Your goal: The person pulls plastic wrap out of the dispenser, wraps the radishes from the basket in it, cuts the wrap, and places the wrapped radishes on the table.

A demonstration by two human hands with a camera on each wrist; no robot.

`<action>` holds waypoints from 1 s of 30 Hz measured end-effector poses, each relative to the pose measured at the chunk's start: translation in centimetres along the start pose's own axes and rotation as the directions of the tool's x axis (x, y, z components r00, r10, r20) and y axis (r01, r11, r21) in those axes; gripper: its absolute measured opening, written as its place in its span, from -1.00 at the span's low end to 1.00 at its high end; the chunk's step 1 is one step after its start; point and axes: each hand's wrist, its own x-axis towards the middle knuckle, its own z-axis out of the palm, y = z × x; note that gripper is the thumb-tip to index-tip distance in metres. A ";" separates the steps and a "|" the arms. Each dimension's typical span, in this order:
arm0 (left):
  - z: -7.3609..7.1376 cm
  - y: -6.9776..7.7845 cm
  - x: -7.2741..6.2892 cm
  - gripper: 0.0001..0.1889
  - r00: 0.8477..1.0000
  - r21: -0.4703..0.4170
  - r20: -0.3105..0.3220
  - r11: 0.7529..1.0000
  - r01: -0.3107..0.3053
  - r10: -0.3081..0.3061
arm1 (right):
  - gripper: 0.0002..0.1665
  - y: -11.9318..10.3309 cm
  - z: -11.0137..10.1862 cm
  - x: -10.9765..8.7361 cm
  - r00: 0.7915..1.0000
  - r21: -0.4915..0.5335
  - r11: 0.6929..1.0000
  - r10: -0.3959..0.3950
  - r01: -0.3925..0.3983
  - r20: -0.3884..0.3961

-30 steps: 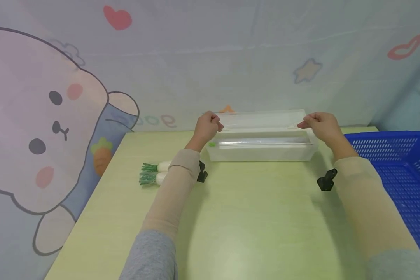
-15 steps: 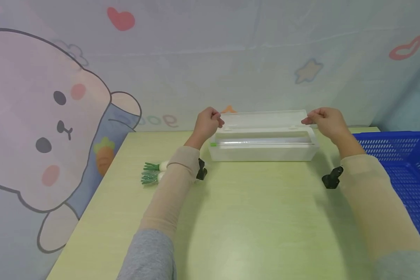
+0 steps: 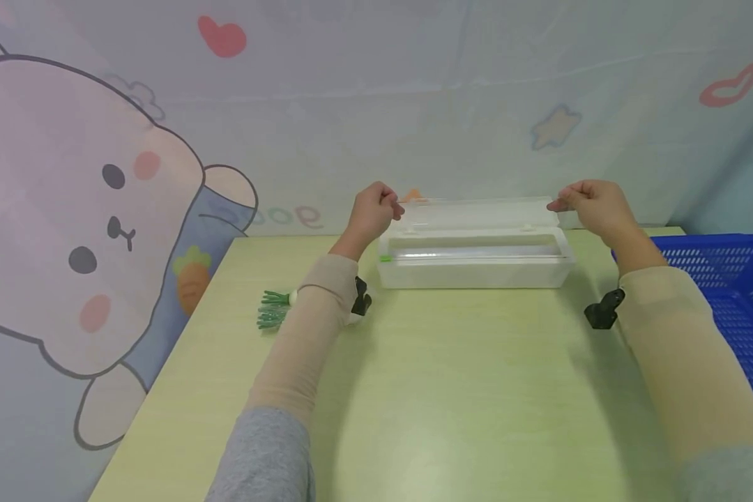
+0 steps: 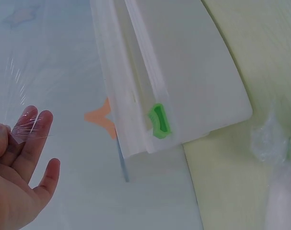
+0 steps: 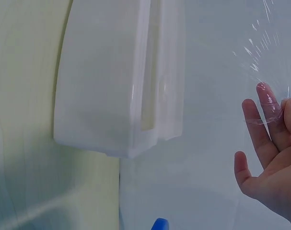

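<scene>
Clear, thin plastic film (image 4: 18,84) is under inspection, pinched at two points by a person's hands. Both arms, in beige sleeves with grey above, extend forward over the pale yellow-green table (image 3: 464,369). Left hand (image 3: 371,211): thumb and forefinger pinch the film, other fingers apart and loosely extended. Right hand (image 3: 597,209): same grip, other fingers likewise spread. Film lies at the fingertips of each hand, fanning out in shiny creases; its full extent between them is too transparent to trace. Near and between the hands sits a long white rectangular dispenser box (image 3: 475,274), its translucent lid (image 3: 486,215) raised at the rear, a green plastic slider (image 4: 160,121) at the left end. Writing: faint rounded letters on the pastel cartoon backdrop (image 3: 376,111), left of the left hand; "g" and "o" are legible.
</scene>
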 end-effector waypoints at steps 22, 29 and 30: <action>-1.1 2.3 0.6 -0.77 0.999 0.020 -0.004 0.998 -0.052 0.052 | -0.40 -1.6 -1.7 0.1 0.999 0.015 1.000 -0.002 0.003 -0.038; -1.6 3.1 0.6 -0.80 0.999 0.043 -0.017 0.998 -0.042 0.043 | -0.43 -2.3 -2.2 0.0 0.999 0.014 1.000 -0.011 0.011 -0.039; -1.7 3.2 0.6 -0.81 0.999 0.044 -0.017 0.998 -0.042 0.042 | -0.44 -2.4 -2.2 0.0 0.999 0.011 1.000 -0.012 0.012 -0.040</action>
